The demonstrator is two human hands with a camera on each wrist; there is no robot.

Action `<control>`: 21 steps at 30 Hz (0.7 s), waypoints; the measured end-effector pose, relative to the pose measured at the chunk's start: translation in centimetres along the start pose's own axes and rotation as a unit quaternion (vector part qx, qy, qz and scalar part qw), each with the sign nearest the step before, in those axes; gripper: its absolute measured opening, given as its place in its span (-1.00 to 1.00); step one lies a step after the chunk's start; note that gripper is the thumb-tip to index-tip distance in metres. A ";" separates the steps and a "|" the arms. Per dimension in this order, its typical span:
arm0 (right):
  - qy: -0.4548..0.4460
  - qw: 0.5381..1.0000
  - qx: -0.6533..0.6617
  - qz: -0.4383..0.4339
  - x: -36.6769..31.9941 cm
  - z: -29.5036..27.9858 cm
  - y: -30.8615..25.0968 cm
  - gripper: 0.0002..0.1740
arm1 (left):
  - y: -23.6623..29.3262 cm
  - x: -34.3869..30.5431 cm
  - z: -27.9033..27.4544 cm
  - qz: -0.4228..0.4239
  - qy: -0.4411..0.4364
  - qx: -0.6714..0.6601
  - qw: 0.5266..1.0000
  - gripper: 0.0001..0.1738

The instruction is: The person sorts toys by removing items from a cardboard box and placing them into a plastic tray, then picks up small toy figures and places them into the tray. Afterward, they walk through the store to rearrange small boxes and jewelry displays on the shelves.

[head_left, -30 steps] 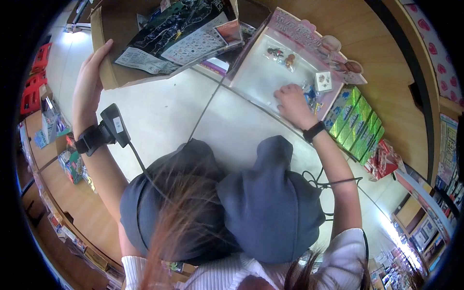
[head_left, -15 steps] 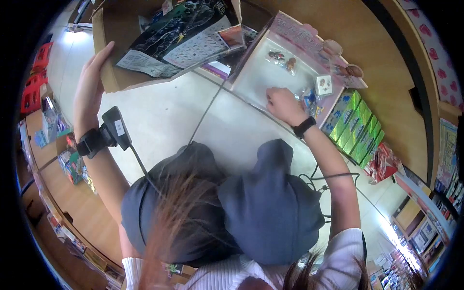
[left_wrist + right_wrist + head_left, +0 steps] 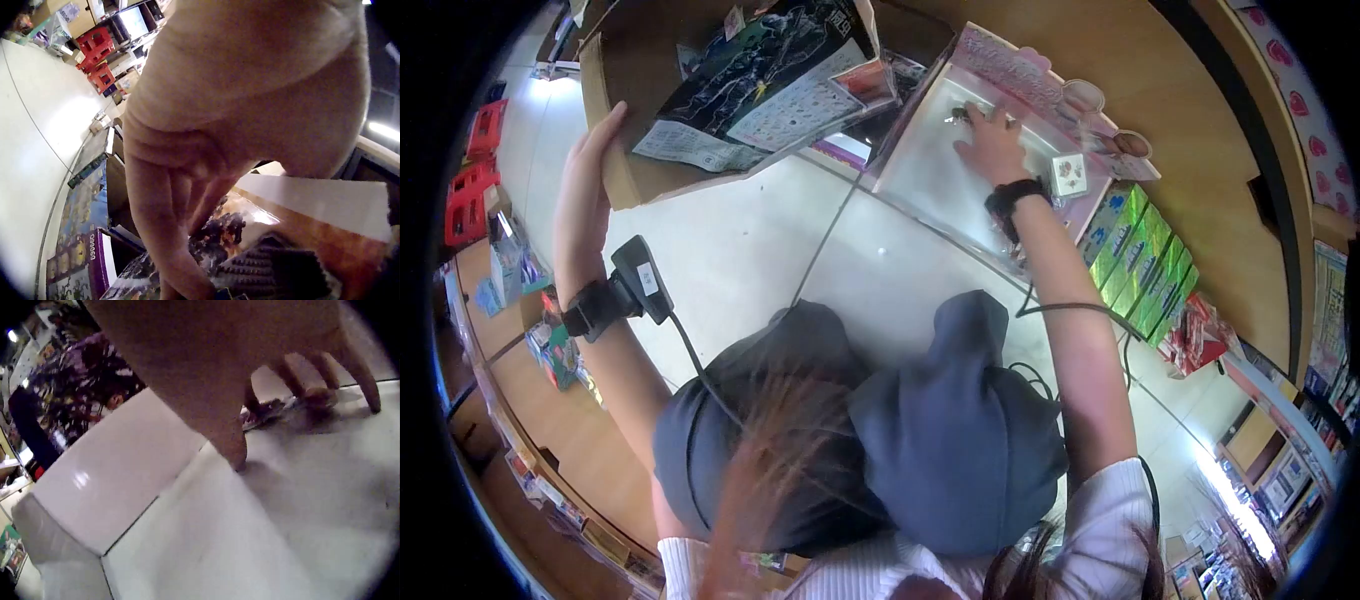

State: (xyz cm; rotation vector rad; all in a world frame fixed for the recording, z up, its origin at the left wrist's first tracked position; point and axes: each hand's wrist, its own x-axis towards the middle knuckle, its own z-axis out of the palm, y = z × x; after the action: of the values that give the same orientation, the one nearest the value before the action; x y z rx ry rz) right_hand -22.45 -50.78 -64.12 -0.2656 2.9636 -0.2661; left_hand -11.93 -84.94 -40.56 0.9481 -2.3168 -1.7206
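Observation:
My left hand [image 3: 588,170] grips the near left edge of an open cardboard box [image 3: 635,188], thumb along its side; in the left wrist view the fingers curl round the box's printed outside. A folded printed sheet [image 3: 750,95] lies in that box. My right hand [image 3: 997,148] reaches into a shallow pink-and-white display box [image 3: 925,185]. Its fingers are spread and bent downward over small clear bags [image 3: 319,398], fingertips at the white floor of the box. One bag end shows past the fingers; the palm hides the rest. A small white box [image 3: 1068,174] stands by the right wrist.
Green shiny boxes [image 3: 1140,255] stand in a row right of the display box, with red packets [image 3: 1195,330] beyond. A wooden cabinet front [image 3: 1220,130] rises behind. A black cord [image 3: 1065,308] crosses the right forearm. A small white bit [image 3: 882,251] lies on the tiled floor.
My right hand has moved from the near side of the display box to its far side, over the small bags, and its fingers have spread. The left hand stays at the cardboard box.

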 end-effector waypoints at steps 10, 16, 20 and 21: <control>-0.086 0.993 0.051 0.061 -2.8 -1.5 -3.4 -0.50 | -0.2 0.1 -0.1 -0.002 -0.020 -0.008 1.000 -0.48; -0.058 0.987 0.068 0.134 -2.1 -0.3 -2.9 -0.45 | -0.3 -0.1 0.1 0.016 0.002 -0.010 1.000 -0.44; 0.008 0.976 0.174 0.127 -2.4 0.4 -2.4 -0.51 | -0.5 0.0 -0.2 0.006 -0.029 -0.032 0.999 -0.43; 0.008 0.977 0.174 0.126 -2.3 0.5 -1.9 -0.51 | -0.5 0.0 -0.1 0.006 -0.029 -0.032 0.999 -0.43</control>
State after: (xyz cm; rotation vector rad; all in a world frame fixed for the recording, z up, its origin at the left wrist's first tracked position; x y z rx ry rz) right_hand -19.82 -52.25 -63.95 0.1559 2.8544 -0.7421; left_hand -11.66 -85.12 -40.93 0.8834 -2.2826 -1.8279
